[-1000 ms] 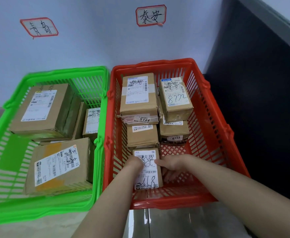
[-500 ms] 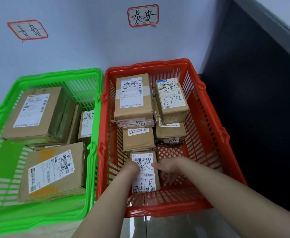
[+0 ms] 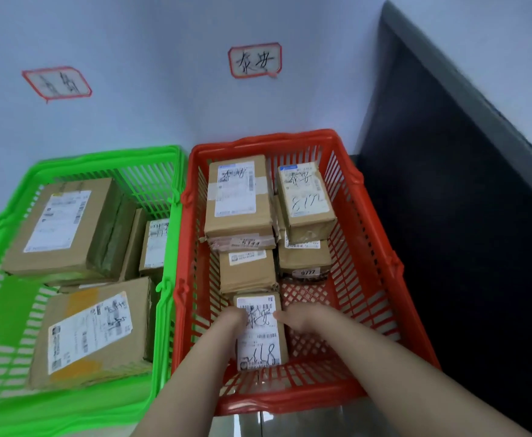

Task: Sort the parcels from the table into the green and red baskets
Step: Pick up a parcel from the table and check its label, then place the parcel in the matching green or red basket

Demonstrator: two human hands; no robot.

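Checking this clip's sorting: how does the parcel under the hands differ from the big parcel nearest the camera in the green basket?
The parcel under the hands lies in the red basket; the big parcel lies in the green basket. The first looks much smaller and narrower. The left hand and right hand touch the first; nothing touches the big one. Both are brown cardboard with white shipping labels facing up.

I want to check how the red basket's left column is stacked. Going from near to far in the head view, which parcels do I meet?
Parcel between both hands → plain small parcel → large taped parcel by the far wall of the red basket.
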